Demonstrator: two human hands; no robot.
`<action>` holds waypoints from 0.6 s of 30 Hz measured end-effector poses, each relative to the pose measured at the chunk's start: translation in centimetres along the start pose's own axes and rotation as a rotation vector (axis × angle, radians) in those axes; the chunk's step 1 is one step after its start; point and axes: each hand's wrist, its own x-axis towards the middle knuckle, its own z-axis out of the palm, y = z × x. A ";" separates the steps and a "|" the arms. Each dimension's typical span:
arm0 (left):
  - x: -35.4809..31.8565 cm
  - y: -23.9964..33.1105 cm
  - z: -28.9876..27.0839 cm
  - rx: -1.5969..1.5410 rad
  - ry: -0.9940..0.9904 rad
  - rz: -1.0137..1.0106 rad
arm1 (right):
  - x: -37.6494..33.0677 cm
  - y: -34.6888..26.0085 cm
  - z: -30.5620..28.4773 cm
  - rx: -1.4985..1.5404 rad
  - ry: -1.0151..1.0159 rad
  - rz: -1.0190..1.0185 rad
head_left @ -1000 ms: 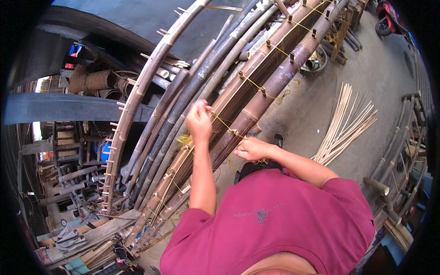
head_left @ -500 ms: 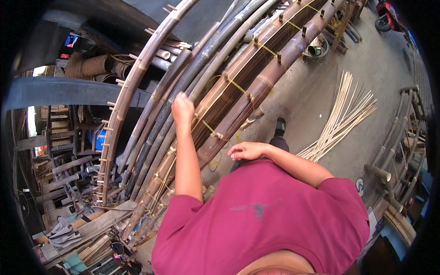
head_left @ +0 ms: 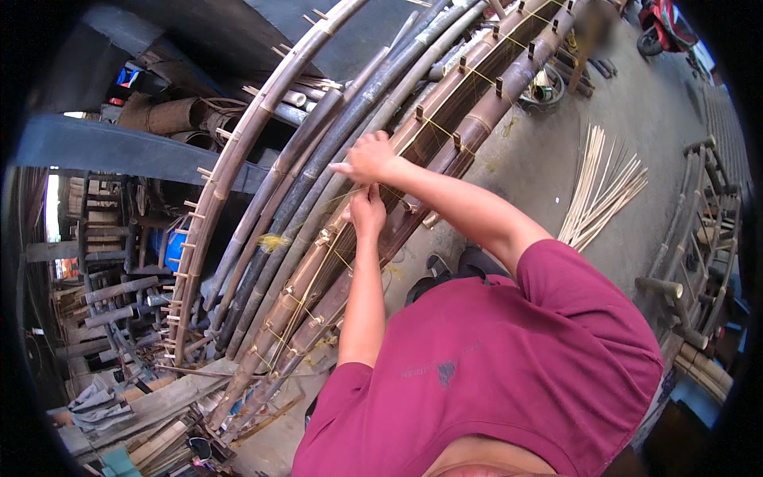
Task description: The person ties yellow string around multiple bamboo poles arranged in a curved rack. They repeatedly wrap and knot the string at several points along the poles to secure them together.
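Over the left pole of the bamboo frame (head_left: 437, 86), two bare hands are close together. The right hand (head_left: 370, 157) reaches across, thumb stuck out and fingers bent; the left hand (head_left: 367, 213) is just below it, fingers drawn in. I cannot tell which of them, if either, pinches the yellow string (head_left: 274, 242), whose thin strand runs from beside the hands to a loose tuft left of the frame. Such string should be very light and limp, perhaps slick and quick to tangle, so the best hold would be a short, taut length close to the frame. The frame itself looks stiff and heavy — smooth round poles, best gripped between the pegs (head_left: 457, 141) — while the thin slats (head_left: 497, 59) inside it seem easier to snap. Well right of the frame, pale sticks (head_left: 600, 191) lie on the floor; past its upper end is a red motorbike (head_left: 666, 28).

Half a second ago the right hand was right of the frame, near the shirt (head_left: 477, 389); it has since crossed over beside the left hand, which has come in from the frame's left. The tuft, not plain then, shows clearly.
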 end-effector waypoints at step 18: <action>7.9 5.1 -3.7 -0.397 0.182 0.086 | -15.6 5.3 11.9 0.396 0.130 -0.550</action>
